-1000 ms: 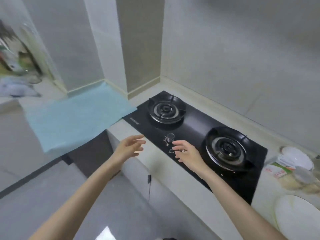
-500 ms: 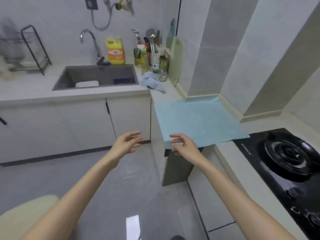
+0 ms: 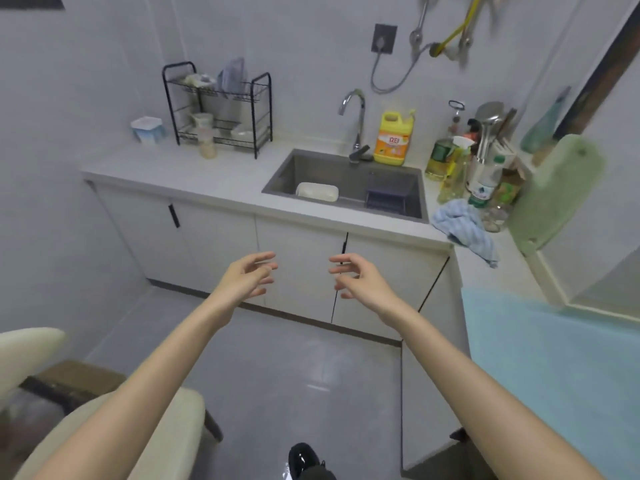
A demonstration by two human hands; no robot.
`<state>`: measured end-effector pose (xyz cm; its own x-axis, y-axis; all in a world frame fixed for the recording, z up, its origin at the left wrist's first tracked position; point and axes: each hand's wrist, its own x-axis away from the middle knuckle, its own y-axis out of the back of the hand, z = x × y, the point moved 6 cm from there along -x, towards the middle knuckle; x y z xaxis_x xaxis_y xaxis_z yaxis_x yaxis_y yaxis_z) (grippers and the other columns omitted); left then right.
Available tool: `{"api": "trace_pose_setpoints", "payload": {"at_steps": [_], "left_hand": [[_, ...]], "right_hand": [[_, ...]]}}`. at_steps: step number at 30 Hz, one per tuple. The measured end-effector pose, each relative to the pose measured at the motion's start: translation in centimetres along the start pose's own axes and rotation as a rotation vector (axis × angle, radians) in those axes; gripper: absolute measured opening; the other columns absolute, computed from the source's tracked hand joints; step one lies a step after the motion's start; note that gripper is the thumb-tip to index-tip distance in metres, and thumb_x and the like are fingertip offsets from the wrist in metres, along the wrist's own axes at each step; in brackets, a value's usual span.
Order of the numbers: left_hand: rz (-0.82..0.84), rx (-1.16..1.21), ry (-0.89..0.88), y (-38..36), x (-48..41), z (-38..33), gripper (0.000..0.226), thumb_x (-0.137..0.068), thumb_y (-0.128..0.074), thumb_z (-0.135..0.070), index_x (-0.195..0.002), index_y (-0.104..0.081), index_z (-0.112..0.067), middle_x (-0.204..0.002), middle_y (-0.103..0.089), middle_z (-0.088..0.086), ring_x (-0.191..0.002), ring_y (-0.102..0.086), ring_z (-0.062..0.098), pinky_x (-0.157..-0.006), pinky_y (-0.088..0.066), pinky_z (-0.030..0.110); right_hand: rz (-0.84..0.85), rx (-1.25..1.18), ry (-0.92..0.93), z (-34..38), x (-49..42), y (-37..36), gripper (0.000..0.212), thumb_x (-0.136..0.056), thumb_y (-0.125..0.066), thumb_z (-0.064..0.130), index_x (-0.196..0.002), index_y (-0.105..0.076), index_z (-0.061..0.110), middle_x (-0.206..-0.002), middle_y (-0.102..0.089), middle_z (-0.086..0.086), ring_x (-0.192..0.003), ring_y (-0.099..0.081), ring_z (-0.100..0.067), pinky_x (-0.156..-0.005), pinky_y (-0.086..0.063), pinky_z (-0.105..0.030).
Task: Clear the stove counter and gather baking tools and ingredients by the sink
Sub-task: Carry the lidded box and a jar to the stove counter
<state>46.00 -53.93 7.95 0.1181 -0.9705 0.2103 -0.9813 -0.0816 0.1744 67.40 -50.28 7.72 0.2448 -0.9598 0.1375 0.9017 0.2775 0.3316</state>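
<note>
Both hands hang empty in front of the cabinets, left hand (image 3: 248, 277) and right hand (image 3: 358, 279) with fingers loosely spread; sink (image 3: 349, 174) lies beyond.

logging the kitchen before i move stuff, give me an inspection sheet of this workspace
surface: grey counter around the sink, which holds a white tray and a dark box
job's things: blue mat on the right counter; no baking tools told apart
clutter: yellow jug behind the sink; bottles, blue cloth, green board to its right; black rack, white tub to its left
hands: left hand and right hand open, empty, before the cabinets
cables: grey hose looping below a wall socket
surroundings: grey floor, cream chair at lower left
</note>
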Motion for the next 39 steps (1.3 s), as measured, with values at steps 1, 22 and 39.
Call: {"api": "trace_pose_setpoints", "payload": {"at_steps": [1, 22, 39], "left_hand": [[-0.019, 0.001, -0.004, 1.0, -1.5, -0.4, 0.031, -0.098, -0.047, -0.014, -0.129, -0.053, -0.016, -0.119, -0.062, 0.002, -0.105, -0.062, 0.021, -0.093, -0.049, 0.033], [-0.342, 0.056, 0.034, 24.7, -31.8, -3.4, 0.032, -0.095, -0.054, -0.021, -0.127, -0.056, -0.019, -0.118, -0.062, 0.004, -0.102, -0.062, 0.017, -0.088, -0.051, 0.030], [-0.264, 0.104, 0.126, 44.1, -55.1, -2.4, 0.031, -0.095, -0.052, -0.018, -0.126, -0.056, -0.021, -0.117, -0.063, -0.002, -0.106, -0.062, 0.018, -0.086, -0.050, 0.027]], "right_hand": [[0.022, 0.006, 0.014, 0.6, -1.9, -0.4, 0.033, -0.092, -0.048, 0.003, -0.119, -0.056, 0.020, -0.108, -0.061, 0.001, -0.079, -0.059, -0.013, -0.074, -0.052, -0.029], [0.279, 0.063, 0.127, 11.4, -41.3, -15.9, 0.035, -0.091, -0.053, 0.009, -0.121, -0.056, 0.027, -0.118, -0.057, 0.003, -0.084, -0.059, -0.014, -0.077, -0.055, -0.032], [0.078, 0.114, 0.082, 17.9, -68.1, -29.7, 0.050, -0.090, -0.055, 0.012, -0.135, -0.042, 0.028, -0.133, -0.044, -0.003, -0.105, -0.055, -0.024, -0.091, -0.045, -0.033]]}}
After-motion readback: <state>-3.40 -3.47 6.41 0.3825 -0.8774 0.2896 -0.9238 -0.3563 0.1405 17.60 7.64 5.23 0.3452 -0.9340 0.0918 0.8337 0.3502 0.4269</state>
